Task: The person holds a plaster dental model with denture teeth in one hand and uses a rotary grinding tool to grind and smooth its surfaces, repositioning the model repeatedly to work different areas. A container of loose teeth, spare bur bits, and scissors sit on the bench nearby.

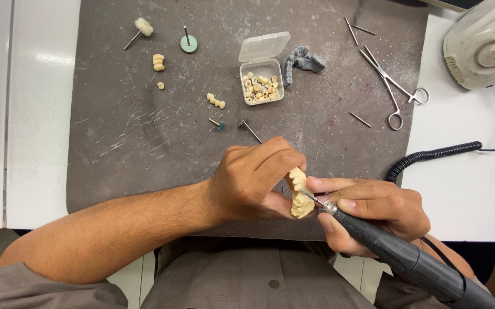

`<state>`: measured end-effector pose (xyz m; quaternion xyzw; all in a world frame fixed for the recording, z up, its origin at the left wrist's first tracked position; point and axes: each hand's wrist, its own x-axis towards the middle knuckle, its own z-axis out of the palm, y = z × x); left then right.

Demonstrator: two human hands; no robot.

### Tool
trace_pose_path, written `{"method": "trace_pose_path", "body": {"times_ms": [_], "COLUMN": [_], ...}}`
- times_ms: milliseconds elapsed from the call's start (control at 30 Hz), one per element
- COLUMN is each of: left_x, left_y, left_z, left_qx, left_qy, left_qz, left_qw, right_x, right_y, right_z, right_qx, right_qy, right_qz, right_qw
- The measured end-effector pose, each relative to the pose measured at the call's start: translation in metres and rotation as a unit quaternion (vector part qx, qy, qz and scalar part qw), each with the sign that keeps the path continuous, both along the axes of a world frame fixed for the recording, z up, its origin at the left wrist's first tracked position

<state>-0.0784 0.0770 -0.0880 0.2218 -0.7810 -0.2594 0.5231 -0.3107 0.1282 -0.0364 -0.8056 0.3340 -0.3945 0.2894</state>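
**Dental cast held at the rotary handpiece, above the near edge of the work mat**

The right hand [373, 212] grasps a black rotary handpiece [396, 252] in a pen-like grip. The fingers close around its front section, just behind the metal collar. The handpiece body runs down and to the right, toward the lower corner of the view. Its thin bur [314, 199] points up and left and meets the cream dental cast [300, 193].

The left hand [256, 180] grasps the cast. The fingers curl over its top and the thumb supports it from below. The cast sits between the two hands, above the near edge of the dark grey mat [144, 143]. The tooth row faces the bur.

Farther out, two mounted burs [250, 130] lie on the mat just beyond the left hand. A short cream tooth segment [216, 100] lies beyond them. A small clear plastic box [262, 82], lid open, holds many cream tooth pieces. A grey arch model [303, 60] lies just beside the box, on its right.

At the far left of the mat lie a felt-tipped mandrel [138, 30], a green disc on a mandrel [188, 42] and two more cream pieces [158, 63]. At the far right lie metal forceps [393, 86] and several loose pins [357, 27].

A coiled black cable [430, 155] crosses the white table [470, 189] toward a cream control unit [485, 48] at the far right corner.
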Motion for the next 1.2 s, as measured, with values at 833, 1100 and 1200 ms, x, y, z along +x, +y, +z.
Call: {"method": "trace_pose_path", "body": {"times_ms": [833,1100,1200], "left_x": [0.0023,0.0038,0.0053], "left_y": [-0.0003,-0.0001,-0.0007], "left_z": [0.0016,0.0014,0.0013], "left_qx": [-0.006,-0.006,-0.003], "left_qy": [-0.006,-0.003,-0.007], "left_qz": [0.008,0.007,0.008], "left_qw": [1.0,1.0,1.0], "right_x": [0.0025,0.0042,0.0061], "right_y": [-0.0012,-0.001,-0.0015], "right_z": [0.001,-0.0003,-0.0013], "right_qx": [0.002,-0.001,0.002], "right_qy": [-0.006,-0.007,-0.017], "right_qz": [-0.001,0.001,-0.001], "right_qw": [1.0,1.0,1.0]}}
